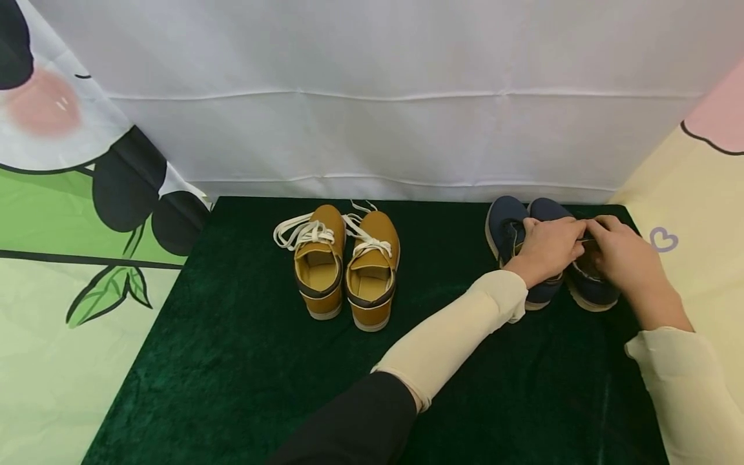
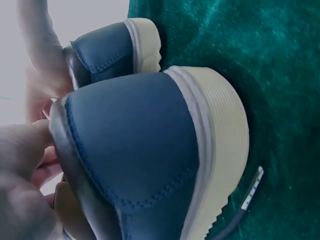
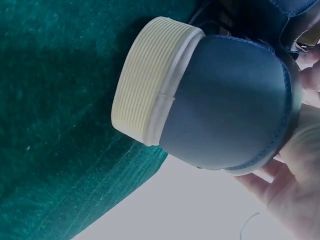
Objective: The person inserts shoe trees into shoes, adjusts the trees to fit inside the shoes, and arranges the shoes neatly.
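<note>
Two navy shoes (image 1: pixel 507 219) stand side by side at the right, toes toward the white backdrop. My left hand (image 1: pixel 549 248) crosses above the left one and reaches to the lacing of the right navy shoe (image 1: pixel 593 294). From the other side, my right hand (image 1: pixel 630 258) comes to the same spot. With bent fingers, both hands pinch at the shoelace there; the fingers hide most of it. In the left wrist view, a loose dark lace end (image 2: pixel 252 187) lies by the near shoe's pale sole. The right wrist view shows a navy heel (image 3: pixel 225 100) beside the right hand.
A pair of tan shoes (image 1: pixel 370 284) with white laces stands left of the navy pair. Dark green cloth (image 1: pixel 244 361) covers the table. A white backdrop (image 1: pixel 372 142) rises behind, and printed cloth (image 1: pixel 697 258) hangs at both sides.
</note>
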The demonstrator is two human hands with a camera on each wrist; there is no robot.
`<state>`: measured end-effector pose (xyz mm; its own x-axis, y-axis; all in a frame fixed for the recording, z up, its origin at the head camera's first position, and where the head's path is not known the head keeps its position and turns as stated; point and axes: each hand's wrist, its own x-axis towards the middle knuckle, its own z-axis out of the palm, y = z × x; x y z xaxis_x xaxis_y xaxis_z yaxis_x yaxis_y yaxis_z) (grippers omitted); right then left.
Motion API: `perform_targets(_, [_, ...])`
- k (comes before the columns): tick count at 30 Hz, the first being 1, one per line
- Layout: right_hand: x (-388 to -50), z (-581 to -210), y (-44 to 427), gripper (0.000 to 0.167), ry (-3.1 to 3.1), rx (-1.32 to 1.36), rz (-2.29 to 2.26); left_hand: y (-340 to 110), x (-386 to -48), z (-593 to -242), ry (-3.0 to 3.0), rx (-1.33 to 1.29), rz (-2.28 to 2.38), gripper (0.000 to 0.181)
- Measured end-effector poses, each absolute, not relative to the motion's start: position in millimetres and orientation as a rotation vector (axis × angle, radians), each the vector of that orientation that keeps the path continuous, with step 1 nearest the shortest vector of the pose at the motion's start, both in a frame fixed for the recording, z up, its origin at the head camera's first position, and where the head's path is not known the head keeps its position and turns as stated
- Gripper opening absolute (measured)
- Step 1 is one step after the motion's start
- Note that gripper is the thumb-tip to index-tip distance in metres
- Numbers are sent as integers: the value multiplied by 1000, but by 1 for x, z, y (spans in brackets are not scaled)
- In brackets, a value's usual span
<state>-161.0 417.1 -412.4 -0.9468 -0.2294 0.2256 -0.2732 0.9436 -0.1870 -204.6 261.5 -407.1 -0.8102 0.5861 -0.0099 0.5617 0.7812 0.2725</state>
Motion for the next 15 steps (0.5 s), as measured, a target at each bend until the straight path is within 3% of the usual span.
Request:
perform_targets(8, [-163,-416,418,46,-2915,328,248,257,-202,-407,2870,972,392,11])
perform_targets(15, [-165,-415,422,48,-3030,221,485,257,-204,-406,2863,940,408,11])
